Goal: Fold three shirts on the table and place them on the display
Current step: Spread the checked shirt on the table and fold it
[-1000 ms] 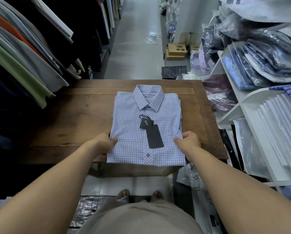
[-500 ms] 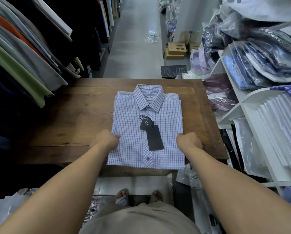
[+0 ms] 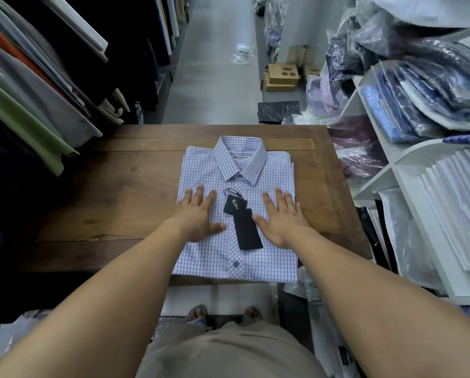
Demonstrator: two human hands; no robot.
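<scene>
A folded blue-and-white checked shirt (image 3: 238, 173) lies collar-away on the wooden table (image 3: 113, 192), its near edge hanging slightly over the table's front. A black hang tag (image 3: 244, 227) rests on its placket. My left hand (image 3: 198, 214) lies flat on the shirt's left half, fingers straight and spread. My right hand (image 3: 282, 216) lies flat on the right half the same way. Neither hand holds anything. No other shirt is on the table.
White display shelves (image 3: 386, 170) stand at the right, with bagged shirts above and a row of white folded shirts (image 3: 457, 197) below. Hanging garments (image 3: 37, 85) crowd the left. Cardboard boxes (image 3: 282, 77) sit on the aisle floor beyond the table. Plastic bags lie underfoot.
Both hands let go of the shirt's side edges, moved inward and forward, and now lie flat on top of it. The shirt has stayed in place.
</scene>
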